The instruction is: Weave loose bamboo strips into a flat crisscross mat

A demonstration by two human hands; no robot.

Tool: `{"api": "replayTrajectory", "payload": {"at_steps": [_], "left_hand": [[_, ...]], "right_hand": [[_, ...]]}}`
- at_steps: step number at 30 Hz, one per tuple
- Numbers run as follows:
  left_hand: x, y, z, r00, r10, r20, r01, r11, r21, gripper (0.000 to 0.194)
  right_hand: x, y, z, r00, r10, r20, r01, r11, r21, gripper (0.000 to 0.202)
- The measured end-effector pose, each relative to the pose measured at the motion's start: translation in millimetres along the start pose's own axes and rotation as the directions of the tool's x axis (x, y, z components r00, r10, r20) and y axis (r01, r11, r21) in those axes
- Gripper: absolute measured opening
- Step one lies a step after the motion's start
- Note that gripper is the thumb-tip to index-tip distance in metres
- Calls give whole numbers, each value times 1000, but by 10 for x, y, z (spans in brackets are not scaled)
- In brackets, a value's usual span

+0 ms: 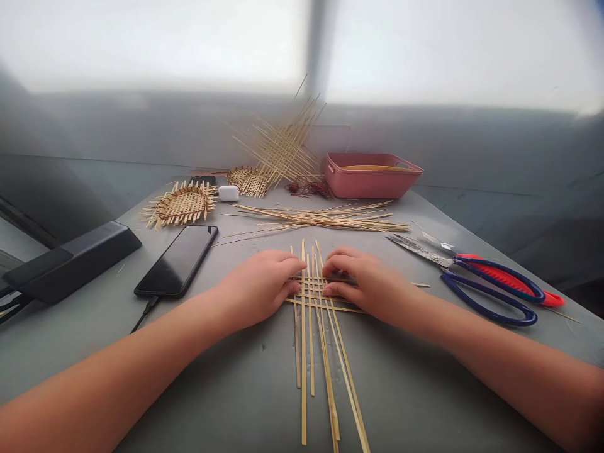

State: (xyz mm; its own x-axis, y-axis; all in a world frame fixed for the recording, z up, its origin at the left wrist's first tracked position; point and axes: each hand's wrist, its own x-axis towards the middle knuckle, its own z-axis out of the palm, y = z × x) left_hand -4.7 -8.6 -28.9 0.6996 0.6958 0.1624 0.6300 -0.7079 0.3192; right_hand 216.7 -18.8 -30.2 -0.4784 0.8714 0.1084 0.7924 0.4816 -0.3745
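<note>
Several thin bamboo strips [311,340] lie lengthwise on the grey table [236,390] in front of me, crossed by a few short horizontal strips near their far end. My left hand [262,283] rests on the left side of that crossing, fingertips pressing the horizontal strips. On the right side, my right hand [365,280] has its curled fingers touching the same strips. Both hands press flat on the weave; neither lifts anything.
Blue and red scissors [476,277] lie to the right. A loose pile of strips [325,217] lies beyond my hands. A black phone [178,259] on a cable, a dark case [70,259], woven pieces [182,204], white earbud case [228,193] and pink tub [370,175] stand around.
</note>
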Motion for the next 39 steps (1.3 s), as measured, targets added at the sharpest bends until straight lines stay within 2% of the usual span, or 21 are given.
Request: {"api": "replayTrajectory", "payload": {"at_steps": [5, 8, 11, 14, 17, 21, 23, 27, 30, 34, 39], "left_hand": [[-50, 52, -31, 995, -45, 94, 32, 991, 132, 34], [-42, 45, -42, 995, -30, 96, 19, 994, 109, 35], [-39, 35, -49, 996, -46, 71, 42, 997, 61, 47], [-45, 31, -59, 994, -56, 91, 51, 997, 56, 56], [-44, 24, -62, 992, -41, 121, 31, 996, 80, 53], [-33, 11, -46, 989, 90, 114, -105, 986, 130, 36], [-31, 12, -36, 988, 118, 95, -132, 979, 158, 32], [-42, 33, -35, 990, 102, 101, -120, 975, 186, 33], [-52, 46, -39, 992, 69, 105, -88, 979, 186, 36], [-47, 40, -35, 990, 66, 123, -85, 984, 154, 37], [-30, 30, -34, 988, 54, 144, -72, 990, 123, 39]], "right_hand": [[-14, 62, 25, 998, -55, -11, 54, 998, -44, 25], [-20, 83, 32, 998, -65, 7, 65, 996, -64, 30], [-24, 91, 27, 997, -77, 14, 78, 994, -78, 32], [-19, 104, 20, 995, -99, 14, 100, 992, -79, 33], [-7, 131, 16, 992, -127, 7, 127, 989, -80, 37], [-19, 155, 1, 987, -161, 21, 163, 983, -80, 43], [-42, 151, -19, 988, -152, 39, 154, 985, -77, 52], [-77, 126, -73, 989, -113, 94, 121, 989, -83, 72], [-64, 120, -106, 986, -111, 126, 122, 988, -89, 79], [-36, 119, -131, 980, -119, 162, 137, 985, -103, 80], [-44, 103, -137, 981, -72, 180, 99, 984, -150, 82]]}}
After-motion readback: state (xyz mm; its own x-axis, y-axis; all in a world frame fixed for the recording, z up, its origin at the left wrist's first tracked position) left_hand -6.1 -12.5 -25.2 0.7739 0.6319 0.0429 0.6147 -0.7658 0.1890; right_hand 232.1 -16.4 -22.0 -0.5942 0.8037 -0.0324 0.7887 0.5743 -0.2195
